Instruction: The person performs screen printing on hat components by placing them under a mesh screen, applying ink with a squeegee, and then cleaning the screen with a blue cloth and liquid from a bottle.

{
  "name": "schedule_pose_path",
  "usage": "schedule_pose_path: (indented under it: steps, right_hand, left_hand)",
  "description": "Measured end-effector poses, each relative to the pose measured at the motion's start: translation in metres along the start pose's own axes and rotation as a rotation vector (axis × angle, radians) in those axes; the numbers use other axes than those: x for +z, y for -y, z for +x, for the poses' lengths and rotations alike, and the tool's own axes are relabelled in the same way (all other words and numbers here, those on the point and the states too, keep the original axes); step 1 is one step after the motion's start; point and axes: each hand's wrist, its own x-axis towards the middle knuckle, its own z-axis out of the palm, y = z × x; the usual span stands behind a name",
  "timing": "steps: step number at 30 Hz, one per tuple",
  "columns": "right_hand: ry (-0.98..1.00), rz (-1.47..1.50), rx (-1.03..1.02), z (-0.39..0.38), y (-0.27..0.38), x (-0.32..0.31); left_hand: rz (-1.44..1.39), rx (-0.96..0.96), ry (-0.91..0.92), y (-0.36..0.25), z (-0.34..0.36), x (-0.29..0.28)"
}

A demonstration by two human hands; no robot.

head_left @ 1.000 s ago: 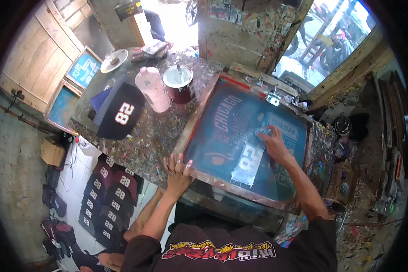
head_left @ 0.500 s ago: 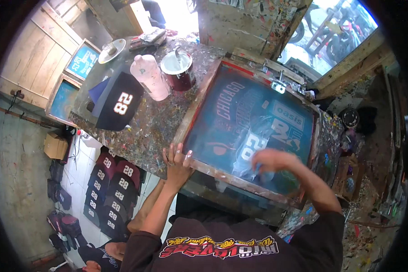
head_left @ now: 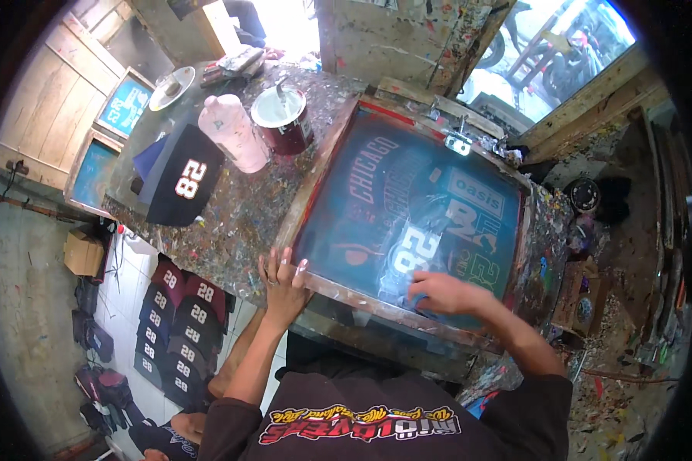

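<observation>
A wood-framed printing screen (head_left: 346, 192) with teal mesh lies at an angle on the paint-spattered table. At its near left corner, my left hand (head_left: 284, 284) grips the frame, fingers spread along the edge. My right hand (head_left: 442, 293) is low over the mesh near the front rail, its fingers curled together. Whatever those fingers hold, if anything, is hidden. Just beyond them, bold white numerals (head_left: 417, 250) show on the mesh inside a wet-looking, shiny patch. Other lettering and designs cover the rest of the screen. A metal hinge clamp (head_left: 459, 143) sits at the screen's far rail.
Left of the screen stand a paint tub (head_left: 281, 115), a pink bottle (head_left: 234, 132) and a dark printed cap panel (head_left: 184, 175). Several printed panels (head_left: 183, 330) lie in rows on the floor. A co-worker (head_left: 161, 438) is at lower left. More screens (head_left: 123, 104) lean far left.
My right hand has come down toward the screen's front rail, uncovering more of the white numerals and designs. My left hand stays on the frame corner. The whole view has shifted slightly.
</observation>
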Motion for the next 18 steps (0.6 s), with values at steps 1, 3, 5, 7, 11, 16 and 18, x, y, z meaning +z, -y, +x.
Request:
schedule_pose_path:
  steps: [1,3,5,7,11,16,18]
  right_hand:
    - [-0.07,-0.057,-0.012,-0.008,-0.029,-0.007]
    - [-0.352,-0.152,0.087,-0.003,-0.04,-0.031]
    - [-0.473,-0.058,0.122,0.016,-0.035,-0.016]
    - [-0.457,-0.203,-0.097,0.036,-0.027,0.011]
    - [-0.498,-0.042,-0.053,0.031,-0.033,0.003]
    - [-0.453,-0.017,-0.06,0.032,-0.005,0.032]
    - [-0.255,0.258,0.037,0.018,0.005,0.021]
  left_hand:
    - [0.001,0.005,0.0,-0.001,0.001,0.001]
    - [-0.007,0.018,-0.024,-0.002,0.002,0.002]
    - [-0.01,0.018,-0.015,0.001,-0.001,0.0]
    - [0.001,0.014,-0.034,0.002,0.003,0.003]
    - [-0.019,0.006,-0.032,-0.001,0.007,0.001]
    - [-0.026,-0.012,-0.027,-0.001,0.001,-0.001]
    - [-0.012,0.007,-0.05,0.0,0.006,0.0]
